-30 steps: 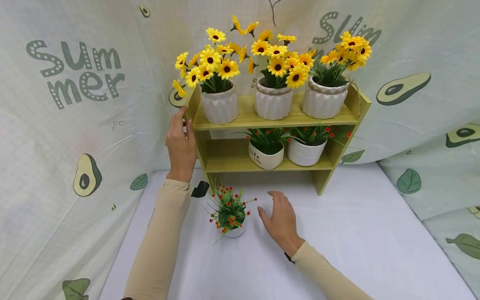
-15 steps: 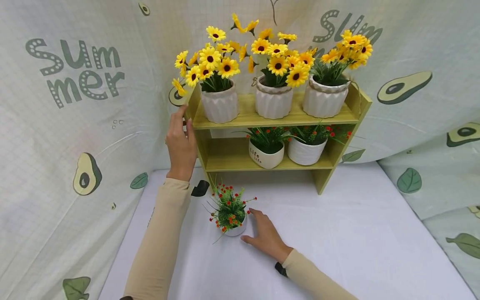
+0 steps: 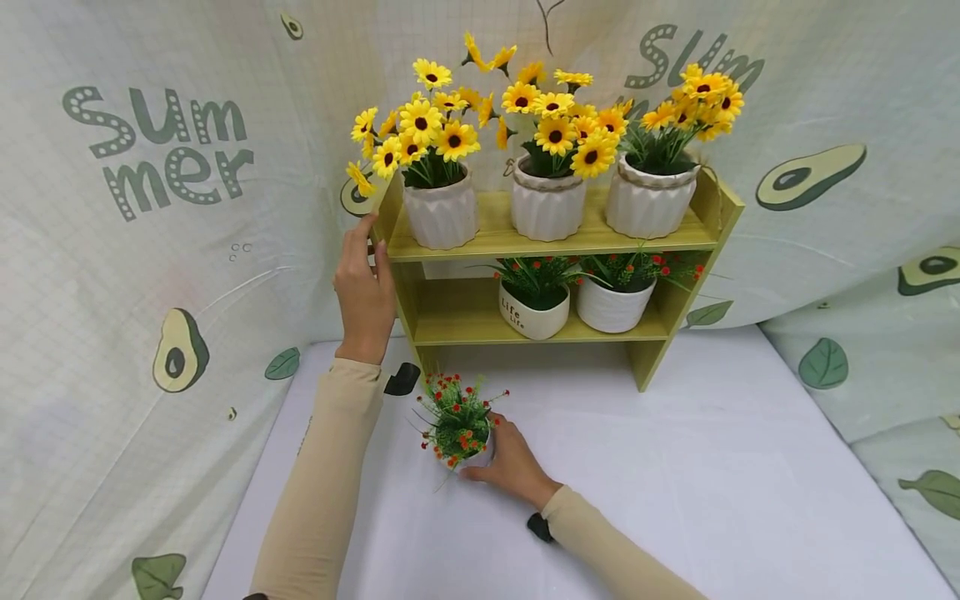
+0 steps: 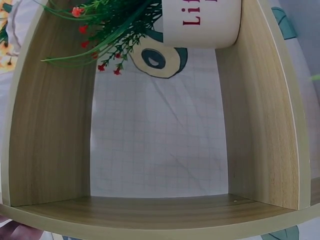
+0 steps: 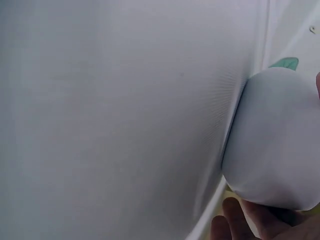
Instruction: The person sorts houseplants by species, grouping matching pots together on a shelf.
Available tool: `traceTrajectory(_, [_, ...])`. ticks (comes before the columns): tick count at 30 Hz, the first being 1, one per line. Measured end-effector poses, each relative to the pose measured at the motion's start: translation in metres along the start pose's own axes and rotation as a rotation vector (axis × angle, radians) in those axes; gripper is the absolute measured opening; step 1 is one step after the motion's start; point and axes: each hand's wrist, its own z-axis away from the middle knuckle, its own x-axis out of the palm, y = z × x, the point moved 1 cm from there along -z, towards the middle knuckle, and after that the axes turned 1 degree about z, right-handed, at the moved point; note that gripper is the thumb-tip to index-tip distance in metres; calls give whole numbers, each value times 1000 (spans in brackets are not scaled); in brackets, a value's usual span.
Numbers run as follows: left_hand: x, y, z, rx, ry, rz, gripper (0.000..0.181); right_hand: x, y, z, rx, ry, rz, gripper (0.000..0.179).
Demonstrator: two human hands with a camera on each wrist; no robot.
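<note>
In the head view, my right hand (image 3: 515, 465) holds a small white pot with a red-flowered plant (image 3: 459, 421), thumb at the near side and fingers round its right. From the right wrist view, the smooth white pot (image 5: 280, 140) is seen side-on with fingers (image 5: 234, 212) against it. My left hand (image 3: 365, 292) rests against the outer left side of a two-tier wooden shelf (image 3: 551, 244), near the upper board. Only a bit of that hand (image 4: 20, 232) shows in the left wrist view, outside the side panel.
Three white pots of yellow flowers, one in the centre (image 3: 547, 208), stand on the upper board. Below are a "Life" pot (image 3: 534, 312) and a ribbed white pot (image 3: 615, 304), both red-flowered, right of a vacant stretch. White cloth (image 3: 712, 450) covers the table; a printed curtain (image 3: 247, 167) hangs behind.
My right hand has come left and down from beside the plant and now grips its pot. The pot has tilted or shifted slightly. My left hand stays at the shelf's side.
</note>
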Motion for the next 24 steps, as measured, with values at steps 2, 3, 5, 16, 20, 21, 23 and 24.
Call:
traceTrajectory(2, [0, -1, 0, 1, 1, -1, 36, 1, -1, -3, -8, 11, 12, 100])
traceTrajectory(3, [0, -1, -1, 1, 1, -2, 37, 1, -1, -5, -6, 15, 15, 101])
traceTrajectory(5, [0, -1, -1, 3, 3, -3, 37, 1, -2, -7, -10, 22, 23, 102])
traceTrajectory(16, [2, -2, 1, 9, 13, -2, 36, -5, -4, 5, 27, 95, 3, 104])
traceTrajectory(20, [1, -2, 1, 9, 12, 1, 36, -17, -11, 13, 15, 152, 18, 98])
traceTrajectory(21, [1, -2, 1, 10, 12, 0, 36, -21, -14, 14, 6, 167, 23, 96])
traceTrajectory(23, [1, -2, 0, 10, 11, -1, 36, -30, -20, 16, -19, 197, 33, 91])
traceTrajectory(24, [1, -2, 0, 10, 11, -1, 36, -34, -24, 16, -44, 214, 37, 89])
